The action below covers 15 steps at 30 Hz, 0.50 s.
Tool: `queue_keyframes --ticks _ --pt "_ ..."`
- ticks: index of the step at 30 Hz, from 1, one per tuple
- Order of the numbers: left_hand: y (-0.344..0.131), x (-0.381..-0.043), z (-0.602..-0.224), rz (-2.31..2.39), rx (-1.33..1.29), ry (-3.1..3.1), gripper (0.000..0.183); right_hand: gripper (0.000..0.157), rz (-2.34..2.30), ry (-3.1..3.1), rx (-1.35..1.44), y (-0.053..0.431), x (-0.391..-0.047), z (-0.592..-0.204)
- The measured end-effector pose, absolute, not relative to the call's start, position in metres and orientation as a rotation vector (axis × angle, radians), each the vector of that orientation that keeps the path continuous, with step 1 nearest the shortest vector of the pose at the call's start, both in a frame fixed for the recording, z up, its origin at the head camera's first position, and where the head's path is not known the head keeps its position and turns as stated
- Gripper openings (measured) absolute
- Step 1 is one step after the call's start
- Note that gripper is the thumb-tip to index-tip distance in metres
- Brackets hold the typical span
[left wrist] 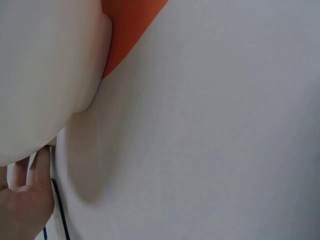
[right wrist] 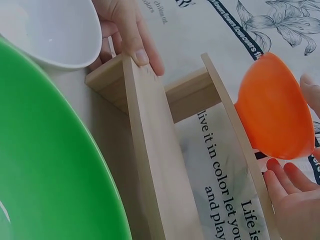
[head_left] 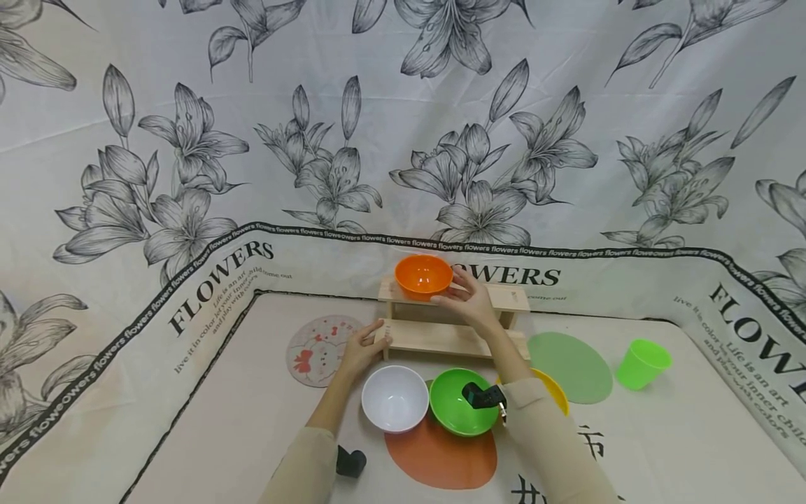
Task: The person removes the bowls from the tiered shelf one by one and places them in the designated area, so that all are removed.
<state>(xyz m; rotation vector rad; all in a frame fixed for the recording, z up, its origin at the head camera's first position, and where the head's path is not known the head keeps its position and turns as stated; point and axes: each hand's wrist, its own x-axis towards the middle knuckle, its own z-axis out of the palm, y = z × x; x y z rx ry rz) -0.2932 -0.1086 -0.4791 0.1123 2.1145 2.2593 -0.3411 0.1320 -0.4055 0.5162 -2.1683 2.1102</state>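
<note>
A small orange bowl (head_left: pixel 424 277) sits upright on the left part of the upper step of a two-step wooden rack (head_left: pixel 441 339). My right hand (head_left: pixel 472 306) holds the bowl's right side, with thumb and fingers around it. At the rack's left end my left hand (head_left: pixel 360 351) grips the lower step; the right wrist view shows its thumb on the board (right wrist: pixel 155 150). In front of the rack stand a white bowl (head_left: pixel 394 399) and a green bowl (head_left: pixel 456 402) side by side. A yellow bowl (head_left: pixel 554 392) is partly hidden behind my right forearm.
A bright green cup (head_left: pixel 642 364) stands tilted-looking at the right, beside a green round mat (head_left: pixel 573 367). To the left lies a pink patterned mat (head_left: pixel 317 351). An orange mat (head_left: pixel 441 455) extends from under the front bowls. Flower-printed cloth (head_left: pixel 340 161) rises behind the rack.
</note>
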Motion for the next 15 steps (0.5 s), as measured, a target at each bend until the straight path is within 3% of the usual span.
queue_keyframes --ticks 15 --pt "-0.109 -0.293 -0.480 2.257 0.124 2.124 0.053 0.075 1.993 -2.322 0.514 0.118 -0.348 -0.403"
